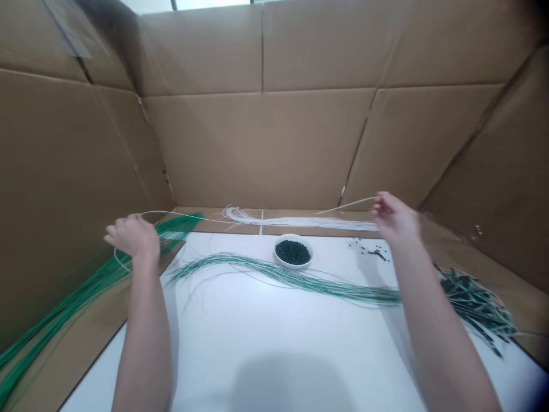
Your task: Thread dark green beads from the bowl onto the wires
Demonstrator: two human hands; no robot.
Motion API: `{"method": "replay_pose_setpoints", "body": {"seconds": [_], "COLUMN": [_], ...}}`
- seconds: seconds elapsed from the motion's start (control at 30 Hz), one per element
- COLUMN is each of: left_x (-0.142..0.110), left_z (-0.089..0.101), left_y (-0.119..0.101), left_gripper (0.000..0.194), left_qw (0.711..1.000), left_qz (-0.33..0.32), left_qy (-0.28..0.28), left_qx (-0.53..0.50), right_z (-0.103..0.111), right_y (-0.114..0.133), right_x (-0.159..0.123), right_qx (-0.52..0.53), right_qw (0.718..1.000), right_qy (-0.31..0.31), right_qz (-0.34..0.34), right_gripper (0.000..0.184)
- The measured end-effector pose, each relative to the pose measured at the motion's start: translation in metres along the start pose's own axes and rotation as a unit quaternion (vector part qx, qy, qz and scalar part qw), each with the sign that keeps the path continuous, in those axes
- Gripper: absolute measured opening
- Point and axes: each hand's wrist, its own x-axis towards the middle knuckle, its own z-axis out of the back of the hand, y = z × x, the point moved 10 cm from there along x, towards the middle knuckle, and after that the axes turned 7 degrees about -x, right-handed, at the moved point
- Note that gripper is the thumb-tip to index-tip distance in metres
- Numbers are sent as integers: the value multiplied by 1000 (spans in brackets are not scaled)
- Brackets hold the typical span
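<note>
My left hand (134,236), at the left above the dark green bundle, is closed on a thin pale strand; its tail loops below the wrist. The strand (171,212) runs right from the fingers and fades out near the white bundle. My right hand (395,220), raised at the right, pinches a pale green strand (349,204) that reaches leftward. Whether both hands hold one strand, I cannot tell. Between my arms a white bowl (293,266) holds small dark green beads (293,252). Green strands (249,264) lie across the white board, passing behind my right forearm.
White strands (300,221) lie along the back edge. Long dark green strands (64,303) run down the left side. Dark-tipped strand ends (472,303) pile up at the right. Loose dark beads (377,253) are scattered near my right hand. Cardboard walls (257,149) enclose the white board (240,332).
</note>
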Motion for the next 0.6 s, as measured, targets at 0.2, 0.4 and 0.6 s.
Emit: {"method": "replay_pose_setpoints", "body": {"seconds": [0.2, 0.4, 0.6], "left_x": [-2, -6, -84], "left_z": [-14, -4, -20], "left_y": [26, -22, -176], "left_gripper": [49, 33, 31], "left_qw": [998, 989, 888], "left_qz": [64, -33, -180], "left_qy": [21, 42, 280], "left_qx": [-3, -137, -318], "right_z": [-82, -120, -133], "right_y": [-55, -75, -65], "right_x": [-53, -102, -127], "right_qx": [-9, -45, -69], "right_qw": [976, 947, 922], "right_qy": [206, 308, 375], "right_qz": [-73, -78, -59], "right_gripper": [20, 24, 20]}}
